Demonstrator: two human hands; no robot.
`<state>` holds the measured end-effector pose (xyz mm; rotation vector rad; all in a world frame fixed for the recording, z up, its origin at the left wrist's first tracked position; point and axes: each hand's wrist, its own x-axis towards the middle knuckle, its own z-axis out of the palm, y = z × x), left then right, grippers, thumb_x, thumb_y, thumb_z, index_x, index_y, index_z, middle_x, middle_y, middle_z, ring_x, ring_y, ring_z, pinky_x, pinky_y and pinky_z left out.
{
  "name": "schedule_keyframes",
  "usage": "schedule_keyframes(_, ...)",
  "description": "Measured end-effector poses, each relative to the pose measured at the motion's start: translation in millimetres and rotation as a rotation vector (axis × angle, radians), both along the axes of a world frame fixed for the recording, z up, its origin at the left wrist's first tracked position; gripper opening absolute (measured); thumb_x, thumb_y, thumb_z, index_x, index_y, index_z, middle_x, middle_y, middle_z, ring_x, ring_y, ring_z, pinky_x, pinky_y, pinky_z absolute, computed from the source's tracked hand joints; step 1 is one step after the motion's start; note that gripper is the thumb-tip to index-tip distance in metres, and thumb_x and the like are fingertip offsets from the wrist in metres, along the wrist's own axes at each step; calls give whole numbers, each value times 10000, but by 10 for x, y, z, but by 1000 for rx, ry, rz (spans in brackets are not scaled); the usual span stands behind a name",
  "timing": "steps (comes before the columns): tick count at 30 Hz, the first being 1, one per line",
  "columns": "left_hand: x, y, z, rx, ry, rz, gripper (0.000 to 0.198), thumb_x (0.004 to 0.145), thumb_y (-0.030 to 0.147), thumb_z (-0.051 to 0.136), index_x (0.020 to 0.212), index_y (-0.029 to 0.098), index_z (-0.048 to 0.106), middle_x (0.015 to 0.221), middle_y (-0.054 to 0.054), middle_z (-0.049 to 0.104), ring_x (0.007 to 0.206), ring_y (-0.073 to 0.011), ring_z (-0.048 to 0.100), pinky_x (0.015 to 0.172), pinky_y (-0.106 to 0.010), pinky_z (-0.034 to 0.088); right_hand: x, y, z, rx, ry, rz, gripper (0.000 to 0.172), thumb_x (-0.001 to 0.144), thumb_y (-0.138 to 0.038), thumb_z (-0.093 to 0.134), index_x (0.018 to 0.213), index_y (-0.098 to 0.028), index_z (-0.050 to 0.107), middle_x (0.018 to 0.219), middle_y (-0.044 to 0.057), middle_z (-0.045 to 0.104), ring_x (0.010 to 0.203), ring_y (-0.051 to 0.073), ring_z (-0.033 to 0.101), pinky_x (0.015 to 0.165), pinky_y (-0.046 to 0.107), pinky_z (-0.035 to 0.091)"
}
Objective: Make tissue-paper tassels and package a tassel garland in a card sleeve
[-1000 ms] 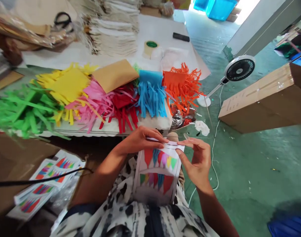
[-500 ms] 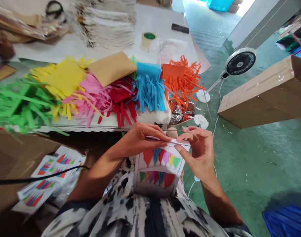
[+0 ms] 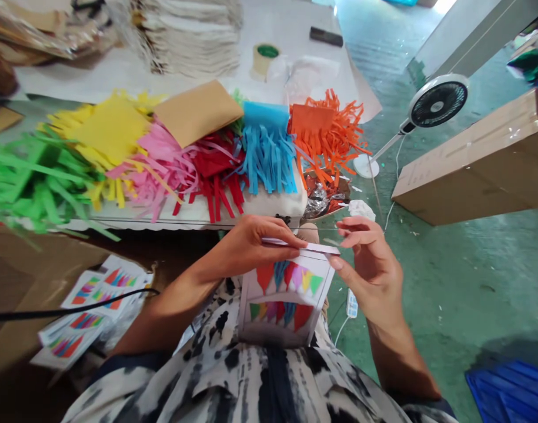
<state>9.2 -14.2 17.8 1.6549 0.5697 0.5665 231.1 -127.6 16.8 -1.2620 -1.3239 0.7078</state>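
There are two hands: one left hand (image 3: 273, 239) and one right hand (image 3: 374, 267). Between them I count one printed packet (image 3: 280, 294), which bears two rows of flag pictures. On the worktop (image 3: 295, 29) are six fringed bundles (image 3: 266, 138): one green, one yellow, one pink, one red, one blue and one orange. There are also one folded brown paper (image 3: 198, 111), one tape roll (image 3: 265, 60) and one dark bar (image 3: 326, 36). On the floor (image 3: 427, 311) stand one fan (image 3: 438, 103) and one long cardboard box (image 3: 471, 158). The printed sheets (image 3: 86, 311) at lower left overlap, so their number is unclear, but five coloured pictures are visible on them.
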Motion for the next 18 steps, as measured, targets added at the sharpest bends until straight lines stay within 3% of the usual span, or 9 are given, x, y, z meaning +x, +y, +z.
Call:
schedule_keyframes(3, 25, -4, 19, 3, 15, 2, 183, 903, 281, 809, 1068, 216, 854, 951, -63, 782, 834, -143, 720, 691, -217, 539, 45, -9, 142, -110, -48, 139, 84, 922, -222, 766, 932, -263, 694, 1304, 44, 651, 1342, 254, 558, 1198, 487, 405)
schedule_keyframes(7, 70, -14, 41, -6, 27, -3, 168, 903, 249, 804, 1060, 213, 850, 976, -59, 787, 872, -150, 741, 733, -224, 561, 14, 36, 233, -246, -35, 240, 61, 948, -269, 756, 908, -260, 710, 1229, 30, 704, 1272, 235, 618, 1142, 448, 459)
schedule_keyframes(13, 94, 10, 49, 60, 57, -26, 165, 908, 273, 802, 1055, 216, 851, 957, -52, 791, 849, -148, 740, 736, -232, 556, -14, 100, 148, -335, 26, 176, 108, 940, -340, 774, 903, -245, 737, 1185, 41, 710, 1104, 202, 680, 941, 350, 546)
schedule_keyframes(18, 104, 32, 48, 74, 53, -51, 188, 920, 288, 791, 1089, 231, 848, 964, -50, 800, 848, -149, 739, 728, -231, 556, -9, 88, 55, -361, 65, 138, 121, 936, -358, 778, 913, -245, 741, 1163, 45, 718, 1077, 195, 691, 942, 344, 546)
